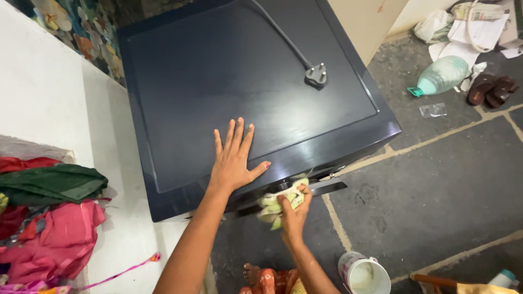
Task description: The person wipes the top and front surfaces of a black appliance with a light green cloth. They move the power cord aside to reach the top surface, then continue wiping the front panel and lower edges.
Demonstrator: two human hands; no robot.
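A white mug (363,274) stands on the stone floor (447,179) at the bottom of the frame, right of centre; its inside looks pale, and whether anything is in it is hard to tell. A pale green bottle (442,75) lies on its side at the upper right, next to brown sandals (492,90) and papers (479,27). Clothes (43,218) are heaped at the lower left, cut off by the edge.

The dark appliance (218,81) fills the upper centre, with a plug (316,74) and its cord lying on top. Its front face is hidden from this high view; only a thin ledge shows under the top's near edge.

The left hand (233,161) lies flat on the top near its front edge, fingers straight and slightly spread, thumb out to the side. The right hand (294,209) is curled tight around a bunched white and green cloth (275,202), pressing it against the front just below the top, centre of the frame. A bare foot (251,272) shows at the bottom edge
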